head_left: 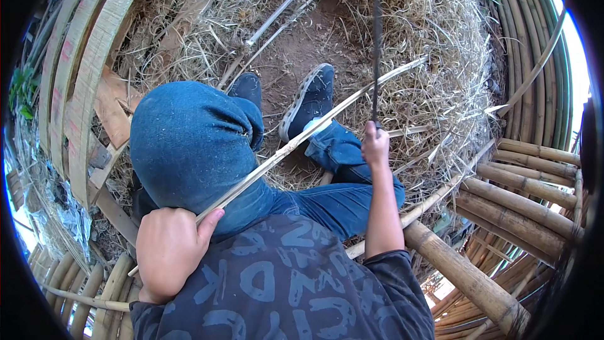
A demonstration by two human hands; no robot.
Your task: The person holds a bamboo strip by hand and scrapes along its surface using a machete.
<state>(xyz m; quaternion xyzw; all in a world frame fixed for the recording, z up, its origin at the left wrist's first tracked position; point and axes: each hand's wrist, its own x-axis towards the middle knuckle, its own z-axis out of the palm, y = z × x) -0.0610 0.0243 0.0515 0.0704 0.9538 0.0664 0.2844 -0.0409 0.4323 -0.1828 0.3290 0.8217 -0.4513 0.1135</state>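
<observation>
My left hand (167, 249) is closed round the near end of a long, pale split bamboo strip (277, 158), the thumb laid along it. A short tip of the strip pokes out behind the fist. From there it slants up and right past my bent left knee and over my right shin, its far end above the shavings. My right hand (375, 145) grips a long, narrow, dark-bladed knife (377, 44), which points away from me. The blade crosses the strip near its far end; whether they touch I cannot tell.
Curly bamboo shavings (434, 19) cover the ground around my shoes (311, 97). Pale curved planks (104, 44) stand at the left. Bamboo poles (522, 50) line the right, and a thick pole (465, 277) lies beside my right elbow. Loose strips (286, 12) lie ahead.
</observation>
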